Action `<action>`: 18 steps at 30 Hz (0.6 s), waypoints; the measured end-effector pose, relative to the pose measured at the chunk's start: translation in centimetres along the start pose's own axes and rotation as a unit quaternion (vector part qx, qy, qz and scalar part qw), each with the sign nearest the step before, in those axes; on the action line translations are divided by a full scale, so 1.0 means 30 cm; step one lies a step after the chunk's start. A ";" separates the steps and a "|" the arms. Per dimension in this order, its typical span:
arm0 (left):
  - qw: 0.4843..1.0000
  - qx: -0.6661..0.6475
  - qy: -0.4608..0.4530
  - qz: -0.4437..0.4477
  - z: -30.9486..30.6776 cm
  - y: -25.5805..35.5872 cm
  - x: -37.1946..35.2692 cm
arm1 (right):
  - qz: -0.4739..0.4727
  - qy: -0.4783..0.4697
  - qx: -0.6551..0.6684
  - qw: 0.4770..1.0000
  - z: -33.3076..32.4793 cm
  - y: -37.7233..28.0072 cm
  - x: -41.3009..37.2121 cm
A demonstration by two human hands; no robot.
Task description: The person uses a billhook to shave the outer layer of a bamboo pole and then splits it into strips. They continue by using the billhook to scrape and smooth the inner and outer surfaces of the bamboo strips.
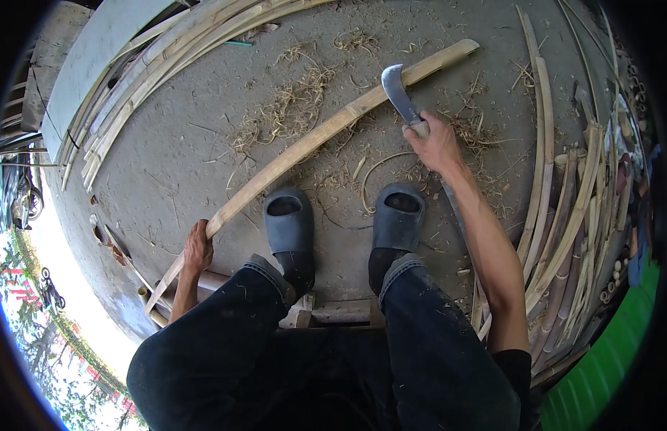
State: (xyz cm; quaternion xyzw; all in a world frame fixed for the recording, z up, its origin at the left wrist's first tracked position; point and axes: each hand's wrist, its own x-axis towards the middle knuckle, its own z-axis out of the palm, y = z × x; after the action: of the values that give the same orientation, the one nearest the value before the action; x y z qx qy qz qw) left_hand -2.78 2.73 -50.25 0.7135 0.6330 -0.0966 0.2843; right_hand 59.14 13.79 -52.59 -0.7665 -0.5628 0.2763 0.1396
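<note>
A long split bamboo strip (305, 144) slants across the floor in front of my feet, from lower left up to the upper right. My left hand (198, 246) is wrapped round it toward its lower end. In my right hand (435, 142) is a billhook knife (398, 93), gripped by its pale handle, its hooked blade pointing up and left. The blade overlaps the strip near its far end in this view. Curly bamboo shavings (297, 93) lie on the floor beyond and beneath the strip.
Both feet, in grey slides (289, 219), rest on the concrete floor (204, 151). Bundled bamboo strips (143, 79) curve along the upper left. More bamboo lengths (556, 237) are stacked at the right, beside a green ribbed surface (606, 359). A low wooden stool (341, 314) shows between my legs.
</note>
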 end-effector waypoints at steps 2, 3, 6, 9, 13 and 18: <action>1.000 0.004 -0.002 -0.004 -0.008 0.009 0.002 | 0.006 -0.008 -0.017 1.000 -0.013 0.004 0.014; 1.000 0.007 -0.002 -0.009 -0.005 0.013 0.002 | 0.005 -0.009 -0.018 1.000 -0.009 0.021 0.033; 1.000 0.015 0.008 0.003 0.004 0.010 0.002 | 0.077 0.040 0.055 0.995 0.004 -0.011 0.021; 0.999 0.032 0.002 -0.002 0.001 0.011 0.007 | -0.040 -0.043 -0.021 0.998 0.047 -0.029 -0.068; 1.000 0.012 -0.001 -0.019 0.010 0.026 -0.002 | 0.142 0.086 0.093 0.982 0.050 0.067 0.048; 0.999 0.033 0.006 -0.009 0.015 0.024 0.007 | 0.000 -0.058 -0.067 0.996 0.009 -0.084 -0.071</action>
State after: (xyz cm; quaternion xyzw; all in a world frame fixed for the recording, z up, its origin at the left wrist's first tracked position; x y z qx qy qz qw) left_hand -1.95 2.64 -50.53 0.7174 0.6375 -0.1159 0.2560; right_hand 56.57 12.58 -50.92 -0.7565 -0.5875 0.2821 0.0547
